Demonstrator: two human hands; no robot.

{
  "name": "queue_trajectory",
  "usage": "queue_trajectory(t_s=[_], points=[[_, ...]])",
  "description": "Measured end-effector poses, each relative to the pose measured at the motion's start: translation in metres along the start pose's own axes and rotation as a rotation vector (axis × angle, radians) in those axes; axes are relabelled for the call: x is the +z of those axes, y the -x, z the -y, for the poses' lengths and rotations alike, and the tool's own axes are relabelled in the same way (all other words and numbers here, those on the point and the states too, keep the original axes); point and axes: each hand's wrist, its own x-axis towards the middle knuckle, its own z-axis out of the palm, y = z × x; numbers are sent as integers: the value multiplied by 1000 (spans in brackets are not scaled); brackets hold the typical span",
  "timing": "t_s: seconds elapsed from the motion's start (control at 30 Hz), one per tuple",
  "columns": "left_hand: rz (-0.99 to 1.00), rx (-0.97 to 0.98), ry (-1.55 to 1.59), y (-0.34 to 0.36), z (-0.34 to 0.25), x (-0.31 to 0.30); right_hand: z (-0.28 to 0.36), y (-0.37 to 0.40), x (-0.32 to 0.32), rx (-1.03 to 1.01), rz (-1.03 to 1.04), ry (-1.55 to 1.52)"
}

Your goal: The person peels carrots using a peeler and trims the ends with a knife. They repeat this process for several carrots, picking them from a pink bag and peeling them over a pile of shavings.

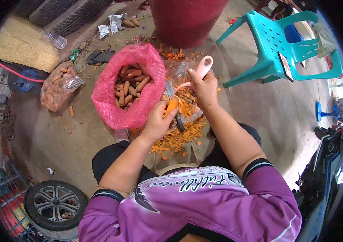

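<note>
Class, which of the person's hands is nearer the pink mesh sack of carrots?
Left. The left hand, gripping an orange carrot, sits beside the pink mesh sack; the right hand, holding a pink plastic peeler, is farther right.

A bare grey concrete floor [260,109] carries everything; a pink mesh sack [111,101] of unpeeled carrots stands open at its middle; just beside it lies a heap of orange peelings [177,139]; a clear bag [56,88] of carrots sits to the left; a red tub [183,20] stands beyond; a teal plastic chair [276,52] stands to the right; a sandal [99,57], a plastic bottle [54,39] and a wheel [54,201] lie well apart.
</note>
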Motion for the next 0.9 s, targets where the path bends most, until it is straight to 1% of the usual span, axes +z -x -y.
queue_trajectory(t_s=[0.07, 0.1, 0.2, 0.23, 0.27, 0.33, 0.4, 0.47, 0.5, 0.53, 0.6, 0.7, 0.73, 0.77, 0.8, 0.87, 0.9], points=[[20, -33, 119, -3, 7, 1, 1, 7, 3, 78, 71, -108], [30, -50, 178, -4, 9, 2, -1, 11, 6, 103, 112, -89], [118, -102, 438, -3, 5, 2, -8, 0, 1, 137, 43, -57], [127, -105, 401, -2, 6, 2, -12, -10, -2, 57, -43, -18], [136, -106, 361, -1, 7, 2, -9, -17, -8, 105, -94, -2], [120, -125, 326, 2, 4, 3, -8, -17, -9, 69, -73, -86], [64, -164, 339, 6, -7, 6, 2, 1, 1, 111, 46, -105], [31, -130, 260, 4, -5, 6, -4, 10, 6, 194, 144, -72], [16, -115, 222, 4, -2, 6, -11, 5, 4, 138, 80, -59], [7, -50, 150, 3, 5, 7, -15, -3, 2, 81, 15, -44], [-13, 83, 2, -1, 16, 7, -10, -14, -6, 100, -68, -51], [-129, 134, -120, -2, 20, 9, -2, 4, 2, 147, 57, -29], [-155, 179, -125, -4, 23, 9, -5, 10, 9, 165, 84, -2], [-179, 224, -131, -5, 25, 9, -13, 14, 12, 157, 128, -94], [-203, 266, -135, -5, 27, 10, -14, 12, 9, 154, 105, -63], [-184, 182, -236, 0, 19, 9, -12, 1, 2, 143, 61, 2], [-176, 142, -288, 1, 14, 8, -11, -2, 3, 83, 1, -37]])
